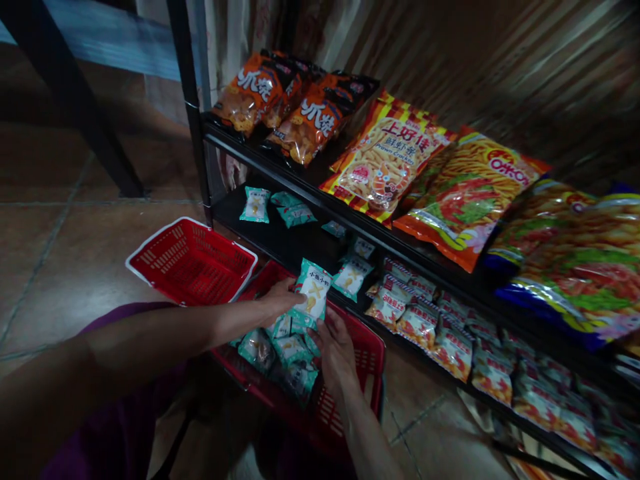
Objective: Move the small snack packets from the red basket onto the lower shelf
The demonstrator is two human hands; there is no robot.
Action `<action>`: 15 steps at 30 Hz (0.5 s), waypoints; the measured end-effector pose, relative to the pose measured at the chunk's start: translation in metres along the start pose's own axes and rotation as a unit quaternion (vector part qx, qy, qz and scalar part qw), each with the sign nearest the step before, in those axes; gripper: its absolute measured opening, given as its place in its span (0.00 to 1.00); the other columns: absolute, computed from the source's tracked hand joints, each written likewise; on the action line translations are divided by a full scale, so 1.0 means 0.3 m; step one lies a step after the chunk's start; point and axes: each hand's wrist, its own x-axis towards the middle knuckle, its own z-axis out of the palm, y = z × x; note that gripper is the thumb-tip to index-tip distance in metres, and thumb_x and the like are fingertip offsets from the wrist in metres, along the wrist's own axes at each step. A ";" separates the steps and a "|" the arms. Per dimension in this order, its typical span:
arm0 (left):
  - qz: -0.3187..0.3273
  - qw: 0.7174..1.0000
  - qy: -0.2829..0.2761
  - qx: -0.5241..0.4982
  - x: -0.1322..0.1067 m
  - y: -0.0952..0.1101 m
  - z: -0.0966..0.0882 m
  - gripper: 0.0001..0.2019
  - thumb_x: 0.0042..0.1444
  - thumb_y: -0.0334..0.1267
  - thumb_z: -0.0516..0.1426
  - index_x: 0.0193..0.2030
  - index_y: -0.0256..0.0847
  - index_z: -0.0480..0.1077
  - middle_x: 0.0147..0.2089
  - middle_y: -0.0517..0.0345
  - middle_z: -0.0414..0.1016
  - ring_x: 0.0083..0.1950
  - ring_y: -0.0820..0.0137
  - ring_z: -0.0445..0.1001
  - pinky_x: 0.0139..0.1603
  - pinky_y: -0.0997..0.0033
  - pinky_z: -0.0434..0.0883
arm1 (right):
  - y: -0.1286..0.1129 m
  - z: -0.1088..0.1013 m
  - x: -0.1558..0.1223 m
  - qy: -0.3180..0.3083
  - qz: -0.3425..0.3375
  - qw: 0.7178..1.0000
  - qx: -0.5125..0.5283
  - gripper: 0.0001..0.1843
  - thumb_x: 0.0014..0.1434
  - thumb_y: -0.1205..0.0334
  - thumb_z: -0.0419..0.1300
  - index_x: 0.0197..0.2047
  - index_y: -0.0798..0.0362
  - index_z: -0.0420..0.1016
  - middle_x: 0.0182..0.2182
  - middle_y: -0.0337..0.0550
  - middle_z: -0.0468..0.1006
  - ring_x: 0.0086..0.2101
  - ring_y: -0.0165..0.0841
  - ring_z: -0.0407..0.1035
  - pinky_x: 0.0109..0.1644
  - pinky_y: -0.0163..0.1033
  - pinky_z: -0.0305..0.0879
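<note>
My left hand (278, 298) and my right hand (336, 347) both hold a small teal and white snack packet (312, 291) above a red basket (367, 357). The left fingers grip its left edge, the right fingers close on its lower right edge. Under the hands, the basket holds several more teal packets (285, 357). More of the same teal packets (353, 273) lie on the lower black shelf (280, 237) just beyond the held one.
A second red basket (193, 261) sits on the tiled floor to the left. Orange chip bags (280, 100) and big prawn cracker bags (385, 160) lie on the upper shelf. Small red and white packets (440, 333) line the lower shelf to the right.
</note>
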 end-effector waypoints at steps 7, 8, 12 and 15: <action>0.055 0.987 0.082 0.129 0.082 -0.041 0.037 0.21 0.52 0.33 0.58 0.54 0.32 0.66 0.53 0.44 0.73 0.52 0.65 0.72 0.52 0.71 0.66 | 0.031 -0.004 0.082 0.027 -0.069 0.996 -0.056 0.27 0.41 0.53 0.70 0.43 0.49 0.67 0.35 0.37 0.77 0.32 0.28 0.71 0.38 0.34 0.67; 0.064 0.986 0.085 0.130 0.101 -0.043 0.040 0.21 0.53 0.33 0.58 0.54 0.33 0.66 0.52 0.45 0.73 0.51 0.65 0.72 0.52 0.71 0.66 | 0.033 -0.001 0.099 0.034 -0.076 0.995 -0.059 0.26 0.40 0.54 0.69 0.42 0.49 0.67 0.33 0.36 0.77 0.30 0.28 0.71 0.36 0.34 0.66; 0.102 0.982 0.099 0.123 0.180 -0.030 0.048 0.20 0.53 0.32 0.58 0.54 0.39 0.67 0.49 0.52 0.76 0.48 0.69 0.73 0.52 0.71 0.67 | 0.029 0.028 0.174 0.048 -0.098 0.992 -0.065 0.25 0.39 0.54 0.69 0.39 0.49 0.65 0.27 0.32 0.74 0.24 0.27 0.67 0.29 0.33 0.62; 0.114 0.978 0.117 0.130 0.238 -0.001 0.058 0.21 0.53 0.31 0.58 0.56 0.42 0.67 0.50 0.53 0.76 0.49 0.69 0.73 0.53 0.71 0.66 | 0.021 0.049 0.241 0.044 -0.144 0.986 -0.074 0.20 0.40 0.55 0.66 0.35 0.50 0.66 0.24 0.30 0.71 0.23 0.27 0.65 0.30 0.34 0.61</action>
